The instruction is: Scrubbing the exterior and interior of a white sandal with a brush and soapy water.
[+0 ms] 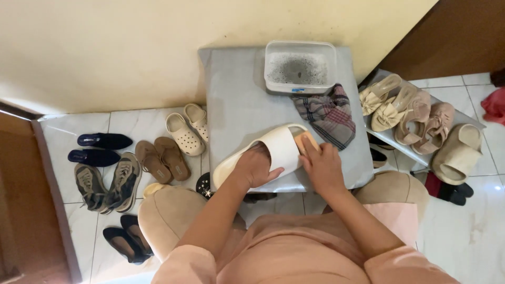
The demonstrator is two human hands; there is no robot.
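A cream slide sandal (pixel 273 150) lies on its side across the front of a small grey table (pixel 236 100). My left hand (pixel 256 167) is tucked into the sandal's opening and grips it from inside. My right hand (pixel 322 164) presses an orange sponge (pixel 306 142) against the sandal's strap near the toe end. A checked cloth (pixel 329 117) lies crumpled just beyond my right hand. A white plastic tub (pixel 300 66) with greyish speckled water stands at the table's far edge.
On the tiled floor to the left stand white clogs (pixel 187 131), brown flats (pixel 162 159), grey sneakers (pixel 108 185) and dark flats (pixel 100 148). To the right a low rack (pixel 471 118) holds beige sandals (pixel 400 105) and a tan slide (pixel 456 153). My knees flank the table.
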